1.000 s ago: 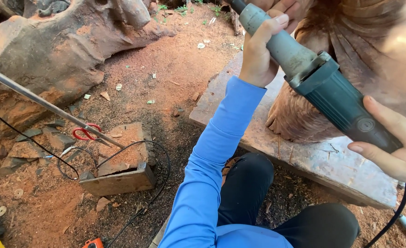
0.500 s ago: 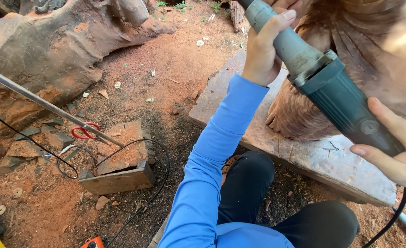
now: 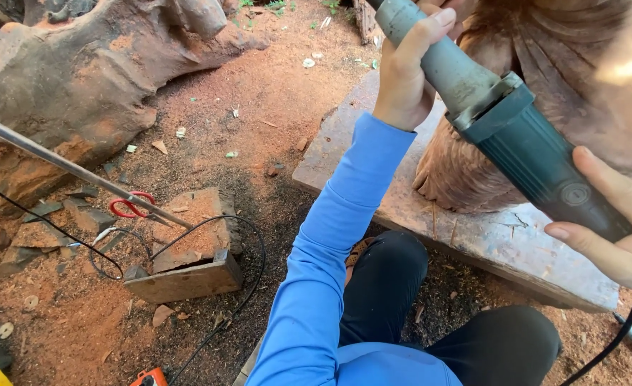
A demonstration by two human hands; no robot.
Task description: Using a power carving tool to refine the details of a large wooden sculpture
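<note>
1. The left hand is wrapped tight around the grey front neck of a power grinder, fingers curled over the top of the barrel; the blue sleeve runs down from that wrist toward the camera
2. The right hand cups the rear of the dark green body from below and to the side, fingers spread along the casing and only loosely closed; the thumb side is hidden, so I cannot tell how firm this hold is
3. The grinder lies slanted between the two hands, its neck up at the left hand and its tail down at the right; a black cord drops from below the right hand; the working end is out of view past the top edge
4. Right behind the tool stands a carved wooden block with grooved, reddish sides, resting on a weathered plank
5. Well to the left of the left hand: a wood offcut on red sawdust, red-handled scissors, a metal rod, a thin black wire and a large tree root
</note>
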